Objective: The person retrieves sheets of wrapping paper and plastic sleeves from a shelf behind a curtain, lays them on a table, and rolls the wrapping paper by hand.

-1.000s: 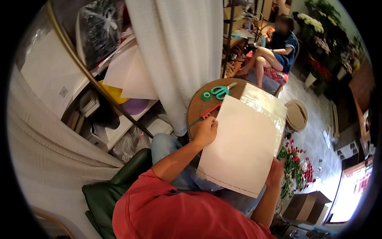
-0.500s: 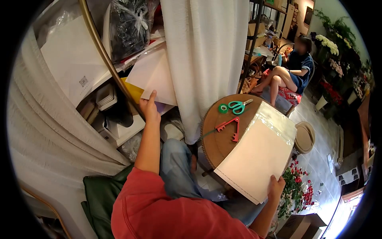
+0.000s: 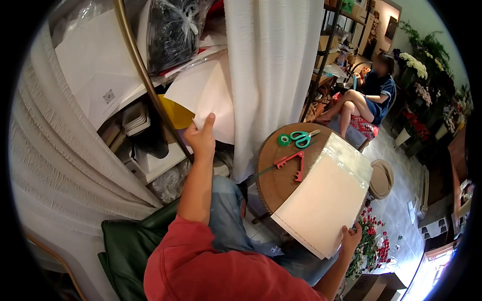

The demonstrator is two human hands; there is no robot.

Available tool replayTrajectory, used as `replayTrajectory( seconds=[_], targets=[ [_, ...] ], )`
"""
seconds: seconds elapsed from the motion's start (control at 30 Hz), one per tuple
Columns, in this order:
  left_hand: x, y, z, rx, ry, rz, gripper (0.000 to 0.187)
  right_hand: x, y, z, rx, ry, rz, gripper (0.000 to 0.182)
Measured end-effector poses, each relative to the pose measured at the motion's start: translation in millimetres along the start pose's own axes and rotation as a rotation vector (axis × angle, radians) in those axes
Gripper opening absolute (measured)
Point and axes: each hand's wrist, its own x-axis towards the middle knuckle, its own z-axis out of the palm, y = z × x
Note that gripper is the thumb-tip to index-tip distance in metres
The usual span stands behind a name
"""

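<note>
My left hand [image 3: 202, 138] reaches to the shelf behind the curtain. It pinches the lower edge of a pale wrapping paper sheet [image 3: 205, 95], thumb on top, with the fingers partly hidden beneath. A yellow sheet [image 3: 176, 113] shows under the pale one. My right hand [image 3: 350, 240] grips the near right corner of a pack of cream sheets [image 3: 321, 203] with a clear plastic end. The pack lies across the round table [image 3: 268, 188]. On the same table are teal-handled scissors [image 3: 301, 139], a green tape roll [image 3: 283, 140] and a red notched tool [image 3: 299, 173].
A brass rail [image 3: 138, 60] and a white curtain [image 3: 271, 75] frame the shelf. Beyond the table a person [image 3: 374, 93] sits on a chair. Red flowers [image 3: 374, 246], a round beige lid-like object [image 3: 381, 179] and a cardboard box [image 3: 374, 287] stand at the right.
My left hand has shifted a little right and its thumb now lies further over the pale sheet, whose edge curls up. The right hand still holds the pack. The view has shifted slightly.
</note>
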Motion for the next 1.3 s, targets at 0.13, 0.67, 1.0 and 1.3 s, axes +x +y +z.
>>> replayTrajectory(
  seconds=[0.13, 0.67, 1.0, 1.3],
  targets=[
    [-3, 20, 8, -0.051, 0.071, -0.095, 0.022, 7, 9, 2, -0.108, 0.040, -0.084, 0.064],
    [-23, 80, 49, -0.308, 0.017, -0.273, 0.027, -149, -262, 251, -0.091, -0.550, -1.441, 0.076],
    [20, 118, -21, -0.378, -0.700, -0.454, 0.050, -191, -318, 371, -0.075, -0.255, -1.617, 0.083],
    [73, 112, -36, 0.675, -0.212, 0.802, 0.020, -158, -328, 366, 0.082, -0.036, -1.587, 0.044]
  ],
)
